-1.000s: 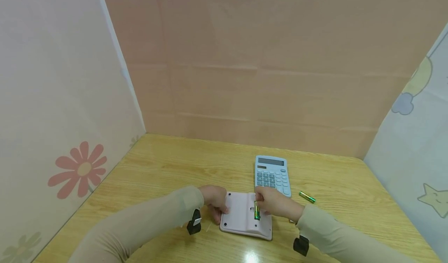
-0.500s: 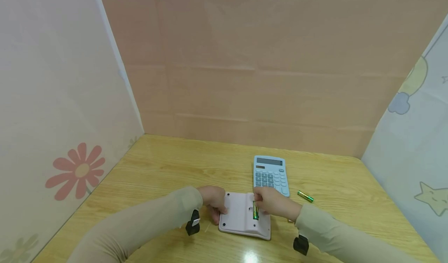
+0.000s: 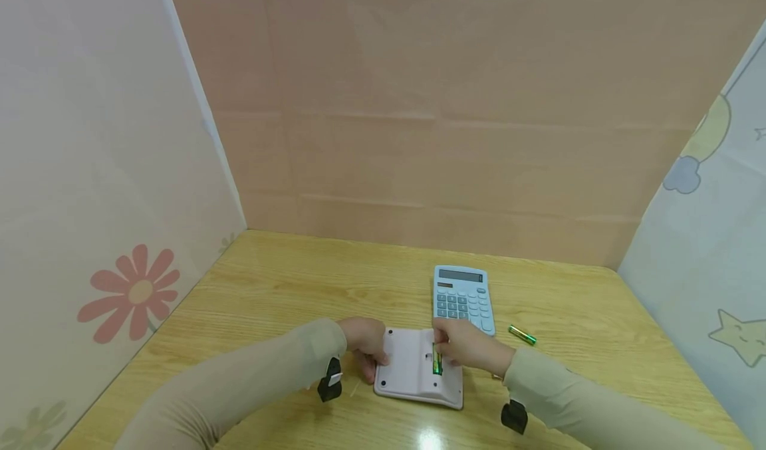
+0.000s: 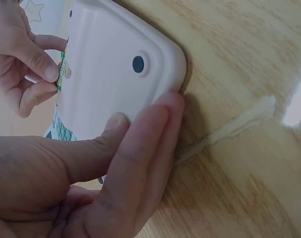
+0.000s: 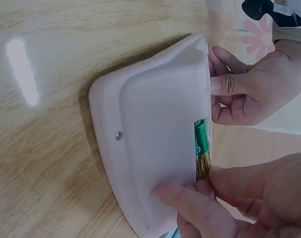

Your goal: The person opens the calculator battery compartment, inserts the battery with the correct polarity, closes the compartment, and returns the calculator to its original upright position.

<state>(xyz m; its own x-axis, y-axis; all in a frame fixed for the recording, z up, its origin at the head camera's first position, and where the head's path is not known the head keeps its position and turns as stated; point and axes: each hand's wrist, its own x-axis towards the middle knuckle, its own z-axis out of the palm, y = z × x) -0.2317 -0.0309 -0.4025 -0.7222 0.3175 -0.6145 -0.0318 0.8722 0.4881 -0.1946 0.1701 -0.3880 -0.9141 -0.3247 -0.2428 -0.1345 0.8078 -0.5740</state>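
Observation:
A pale pink calculator point(image 3: 403, 370) lies face down on the wooden table, its battery slot facing up. Its left edge is gripped by my left hand point(image 3: 366, 343), with the thumb on the back and fingers along the side point(image 4: 135, 168). A green and gold battery point(image 5: 202, 144) sits in the slot. Over the slot's far end, my right hand point(image 3: 469, 343) pinches the battery's gold end between thumb and finger, while another finger touches the casing. Those fingertips partly cover the battery in the head view.
Behind the right hand lies a light blue calculator point(image 3: 461, 287), face up, its lower edge partly hidden. A loose green and gold battery point(image 3: 522, 334) is to its right. A small object peeks out under the right wrist, too hidden to identify. Upright panels border the table.
Between the first two frames the whole view shifts slightly. Both hands, the pink calculator and the battery hold nearly the same positions throughout.

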